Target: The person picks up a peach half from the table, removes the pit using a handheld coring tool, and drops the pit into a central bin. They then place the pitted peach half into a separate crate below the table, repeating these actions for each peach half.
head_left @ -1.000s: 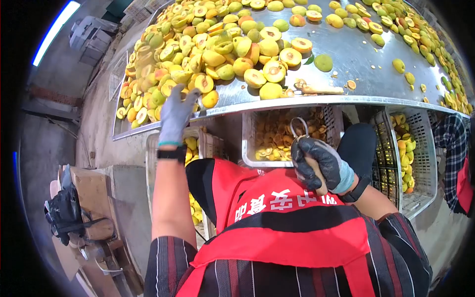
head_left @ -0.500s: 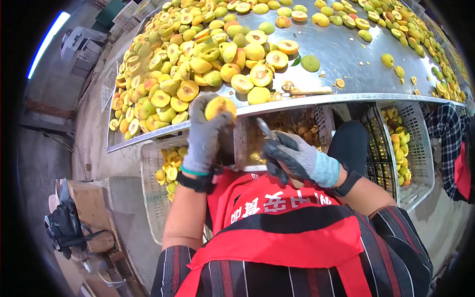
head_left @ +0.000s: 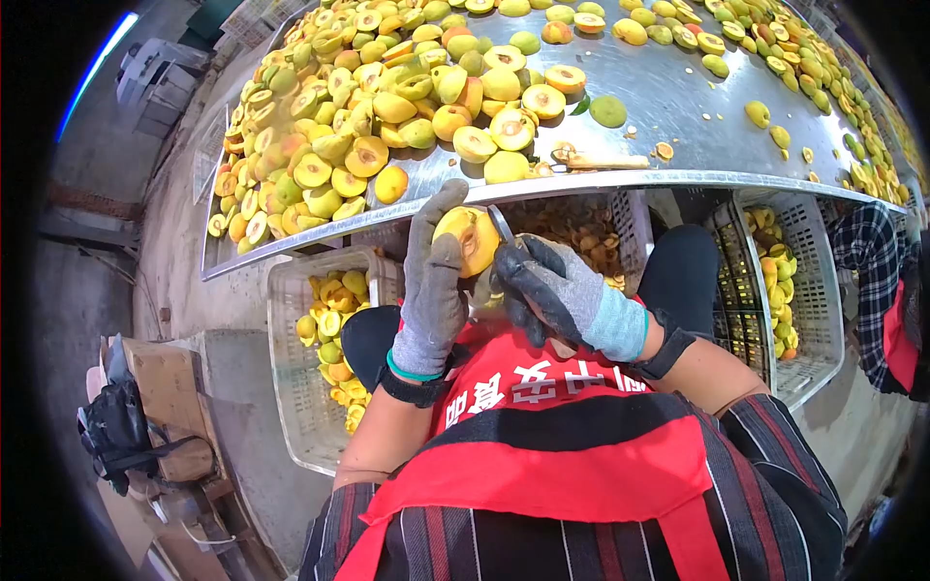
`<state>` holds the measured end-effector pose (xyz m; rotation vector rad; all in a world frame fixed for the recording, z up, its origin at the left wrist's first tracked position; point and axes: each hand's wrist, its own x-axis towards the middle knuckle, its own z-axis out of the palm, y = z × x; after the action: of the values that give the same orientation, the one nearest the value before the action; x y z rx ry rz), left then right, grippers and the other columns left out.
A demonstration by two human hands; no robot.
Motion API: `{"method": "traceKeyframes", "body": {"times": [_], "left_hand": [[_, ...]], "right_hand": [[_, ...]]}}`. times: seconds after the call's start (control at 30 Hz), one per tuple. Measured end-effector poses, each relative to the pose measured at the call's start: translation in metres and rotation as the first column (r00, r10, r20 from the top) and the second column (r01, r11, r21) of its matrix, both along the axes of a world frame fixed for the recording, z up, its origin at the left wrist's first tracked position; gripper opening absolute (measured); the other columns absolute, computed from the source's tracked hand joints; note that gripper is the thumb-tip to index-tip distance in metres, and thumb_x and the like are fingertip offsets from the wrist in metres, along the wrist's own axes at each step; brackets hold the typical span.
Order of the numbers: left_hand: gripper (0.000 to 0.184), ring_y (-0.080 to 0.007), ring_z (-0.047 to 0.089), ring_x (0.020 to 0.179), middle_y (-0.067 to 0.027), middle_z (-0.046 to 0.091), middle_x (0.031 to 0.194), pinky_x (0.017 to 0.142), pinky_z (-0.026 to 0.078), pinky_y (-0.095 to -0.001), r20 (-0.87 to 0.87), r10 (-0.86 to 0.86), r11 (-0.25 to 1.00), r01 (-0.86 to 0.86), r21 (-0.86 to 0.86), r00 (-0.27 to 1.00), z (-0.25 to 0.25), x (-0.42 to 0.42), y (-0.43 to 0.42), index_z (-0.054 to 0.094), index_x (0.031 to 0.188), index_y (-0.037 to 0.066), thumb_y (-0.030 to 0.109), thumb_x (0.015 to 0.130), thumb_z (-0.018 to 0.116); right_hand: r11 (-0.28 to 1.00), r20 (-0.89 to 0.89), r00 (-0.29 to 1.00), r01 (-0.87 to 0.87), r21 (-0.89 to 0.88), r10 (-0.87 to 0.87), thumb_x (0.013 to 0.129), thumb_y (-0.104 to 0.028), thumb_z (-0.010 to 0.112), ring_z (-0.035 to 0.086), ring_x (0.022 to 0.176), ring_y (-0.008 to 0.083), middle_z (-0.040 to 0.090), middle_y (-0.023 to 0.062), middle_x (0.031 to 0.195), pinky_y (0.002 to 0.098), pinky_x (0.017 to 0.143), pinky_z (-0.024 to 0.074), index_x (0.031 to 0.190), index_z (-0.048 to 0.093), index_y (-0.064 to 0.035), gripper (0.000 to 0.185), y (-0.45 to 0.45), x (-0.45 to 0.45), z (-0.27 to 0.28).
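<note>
In a grey glove, my left hand (head_left: 433, 290) grips a yellow peach half (head_left: 475, 242), its cut face turned toward my right hand. My right hand (head_left: 557, 290), gloved in grey with dark fingers, is closed around a pitting tool. The rounded metal end of the pitting tool (head_left: 500, 225) is at the edge of the peach's cut face; whether it digs in is hard to make out. Its handle is mostly hidden in my fingers. Beyond my left hand, a heap of halved peaches (head_left: 329, 145) covers the left of the metal table (head_left: 668, 116).
A wooden-handled tool (head_left: 605, 162) lies near the table's front edge. Under that edge stands a crate of peach scraps (head_left: 630, 228). Crates of peach pieces stand at left (head_left: 291, 387) and right (head_left: 819, 320). Another person's plaid sleeve (head_left: 862, 252) shows at far right.
My left hand has moved right and down, away from the table edge, with a peach half. The pitting tool in my right hand has come up against the fruit.
</note>
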<state>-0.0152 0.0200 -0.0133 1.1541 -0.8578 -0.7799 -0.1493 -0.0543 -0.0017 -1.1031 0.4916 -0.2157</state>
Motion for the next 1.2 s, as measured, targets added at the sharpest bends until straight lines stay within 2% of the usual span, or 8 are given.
{"method": "traceKeyframes", "body": {"times": [0.1, 0.27, 0.57, 0.67, 0.73, 0.8, 0.87, 1.2], "left_hand": [[0.057, -0.0162, 0.048, 0.103, -0.0118, 0.046, 0.116, 0.087, 0.043, -0.0288, -0.133, -0.104, 0.994, 0.098, -0.052, 0.986, -0.005, 0.006, 0.003, 0.033, 0.129, 0.002, 0.041, 0.090, 0.045], [0.051, -0.0195, 0.046, 0.109, -0.0136, 0.045, 0.121, 0.095, 0.036, -0.0319, 0.444, -0.012, 1.000, 0.022, -0.018, 0.896, 0.002, 0.011, 0.004, 0.040, 0.125, -0.001, 0.037, 0.091, 0.043], [0.058, -0.0213, 0.055, 0.097, -0.0145, 0.058, 0.105, 0.088, 0.042, -0.0332, 0.348, -0.036, 0.999, 0.045, -0.019, 0.937, 0.002, 0.008, 0.001, 0.049, 0.115, -0.002, 0.049, 0.091, 0.035], [0.052, -0.0204, 0.059, 0.087, -0.0147, 0.060, 0.098, 0.080, 0.047, -0.0315, 0.093, -0.146, 0.983, 0.134, 0.126, 0.985, 0.005, 0.011, -0.001, 0.051, 0.111, -0.003, 0.042, 0.094, 0.031], [0.049, -0.0196, 0.060, 0.086, -0.0150, 0.060, 0.097, 0.076, 0.049, -0.0308, -0.023, -0.142, 0.983, 0.144, 0.110, 0.990, -0.003, 0.006, -0.002, 0.053, 0.109, -0.004, 0.037, 0.096, 0.029], [0.049, -0.0194, 0.060, 0.087, -0.0147, 0.061, 0.096, 0.077, 0.048, -0.0305, 0.085, -0.086, 0.993, 0.078, 0.092, 0.993, -0.005, 0.002, -0.001, 0.053, 0.108, -0.004, 0.037, 0.095, 0.030], [0.048, -0.0192, 0.060, 0.087, -0.0138, 0.062, 0.093, 0.077, 0.048, -0.0296, 0.168, -0.048, 0.998, 0.041, 0.046, 0.985, -0.005, 0.002, -0.002, 0.053, 0.108, -0.004, 0.037, 0.095, 0.032], [0.046, -0.0169, 0.060, 0.085, -0.0102, 0.062, 0.089, 0.075, 0.047, -0.0275, 0.109, -0.387, 0.889, 0.339, 0.307, 0.916, 0.006, 0.022, -0.004, 0.055, 0.108, -0.002, 0.039, 0.092, 0.040]], "right_hand": [[1.000, -0.019, 1.000, -0.003, -0.003, 0.003, 0.090, -0.035, 0.049, 0.047, 0.040, 0.0106, 0.050, 0.0038, 0.059, 0.0221, 0.036, 0.0370, 0.088, 0.048, -0.0064, 0.029, 0.000, 0.000, 0.001], [0.997, -0.064, 0.997, -0.036, -0.067, 0.031, 0.090, -0.031, 0.048, 0.046, 0.040, 0.0113, 0.049, 0.0045, 0.058, 0.0231, 0.036, 0.0372, 0.088, 0.048, -0.0057, 0.025, 0.001, -0.003, 0.002], [0.985, -0.058, 0.983, -0.171, 0.023, 0.172, 0.090, -0.029, 0.046, 0.049, 0.041, 0.0125, 0.050, 0.0055, 0.055, 0.0265, 0.036, 0.0398, 0.090, 0.050, -0.0033, 0.026, 0.000, -0.005, 0.001], [0.945, -0.118, 0.987, -0.142, -0.294, 0.111, 0.090, -0.030, 0.047, 0.051, 0.044, 0.0131, 0.051, 0.0070, 0.056, 0.0284, 0.041, 0.0416, 0.093, 0.051, -0.0021, 0.028, 0.007, -0.003, -0.006], [0.554, 0.193, 0.981, 0.142, -0.820, 0.034, 0.089, -0.032, 0.048, 0.052, 0.046, 0.0135, 0.051, 0.0074, 0.057, 0.0286, 0.044, 0.0421, 0.093, 0.052, -0.0021, 0.031, 0.012, 0.003, -0.029], [0.752, 0.046, 0.998, -0.007, -0.659, 0.050, 0.088, -0.034, 0.050, 0.050, 0.044, 0.0127, 0.051, 0.0060, 0.056, 0.0275, 0.041, 0.0399, 0.088, 0.053, -0.0030, 0.031, 0.012, -0.001, -0.011], [0.946, -0.007, 0.961, -0.271, 0.177, 0.276, 0.087, -0.034, 0.051, 0.048, 0.043, 0.0117, 0.049, 0.0038, 0.053, 0.0263, 0.038, 0.0376, 0.085, 0.054, -0.0036, 0.031, 0.009, -0.006, -0.011], [0.936, -0.072, 0.941, -0.317, 0.153, 0.331, 0.088, -0.036, 0.049, 0.044, 0.040, 0.0098, 0.046, 0.0007, 0.053, 0.0227, 0.035, 0.0358, 0.080, 0.051, -0.0045, 0.033, 0.000, -0.010, -0.003]]}}
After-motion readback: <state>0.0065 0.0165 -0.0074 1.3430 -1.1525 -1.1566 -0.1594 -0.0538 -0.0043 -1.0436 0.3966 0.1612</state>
